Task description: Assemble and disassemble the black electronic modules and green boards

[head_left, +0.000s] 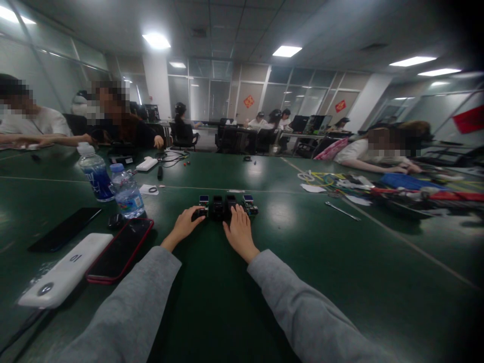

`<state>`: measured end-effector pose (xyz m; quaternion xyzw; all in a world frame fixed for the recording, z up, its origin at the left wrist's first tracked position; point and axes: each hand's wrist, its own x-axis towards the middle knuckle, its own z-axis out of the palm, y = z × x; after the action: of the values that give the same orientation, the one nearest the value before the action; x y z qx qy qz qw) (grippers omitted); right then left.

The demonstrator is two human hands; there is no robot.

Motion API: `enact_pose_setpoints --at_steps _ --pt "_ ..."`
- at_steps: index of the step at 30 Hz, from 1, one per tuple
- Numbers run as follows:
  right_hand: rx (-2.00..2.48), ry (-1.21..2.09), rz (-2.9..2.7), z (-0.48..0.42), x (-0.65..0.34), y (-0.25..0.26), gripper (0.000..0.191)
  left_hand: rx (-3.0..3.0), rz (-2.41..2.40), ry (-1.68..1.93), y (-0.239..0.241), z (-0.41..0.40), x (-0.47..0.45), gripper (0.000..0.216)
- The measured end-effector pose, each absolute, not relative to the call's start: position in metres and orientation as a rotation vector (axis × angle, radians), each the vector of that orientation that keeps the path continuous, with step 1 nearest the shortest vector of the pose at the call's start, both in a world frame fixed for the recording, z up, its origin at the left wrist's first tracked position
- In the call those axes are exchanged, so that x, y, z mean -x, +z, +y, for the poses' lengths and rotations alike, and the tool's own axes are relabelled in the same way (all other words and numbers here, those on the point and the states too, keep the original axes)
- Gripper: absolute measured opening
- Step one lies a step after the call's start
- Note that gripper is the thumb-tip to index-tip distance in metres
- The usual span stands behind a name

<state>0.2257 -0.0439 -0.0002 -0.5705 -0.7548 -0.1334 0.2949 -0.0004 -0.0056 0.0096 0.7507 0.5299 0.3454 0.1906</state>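
Four small devices stand in a row on the green table. At the left end is a small circuit board with a screen [204,199]; my left hand [184,225] curls round its dark lower part, thumb and fingers on either side. In the middle stand a black box-shaped device [218,207] and a second black device [231,200]. My right hand [241,231] lies over the front of the second one, fingers stretched out and thumb apart. Another small board with a screen [248,199] sits just right of those fingers. What lies under my right fingers is hidden.
Left of my arm lie a red-edged phone [121,250], a white power bank [68,269] and a black phone [65,229], near two plastic bottles [128,194]. Rightward are a wrench [342,211] and piled cables [321,179]. Several people sit around.
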Motion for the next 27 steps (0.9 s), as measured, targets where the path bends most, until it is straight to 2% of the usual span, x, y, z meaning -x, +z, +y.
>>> enact_pose_setpoints --at_steps 12,20,27 --pt "1.569 -0.408 -2.021 -0.050 -0.223 0.003 0.050 -2.084 1.491 0.981 0.015 -0.009 -0.002 0.036" --pt "1.564 -0.474 -1.868 -0.046 -0.245 0.023 0.044 -2.104 1.467 0.960 0.008 -0.003 0.002 0.038" --pt "1.599 -0.253 -1.796 -0.018 -0.285 0.009 0.031 -2.114 1.457 0.924 0.003 -0.001 0.006 0.040"
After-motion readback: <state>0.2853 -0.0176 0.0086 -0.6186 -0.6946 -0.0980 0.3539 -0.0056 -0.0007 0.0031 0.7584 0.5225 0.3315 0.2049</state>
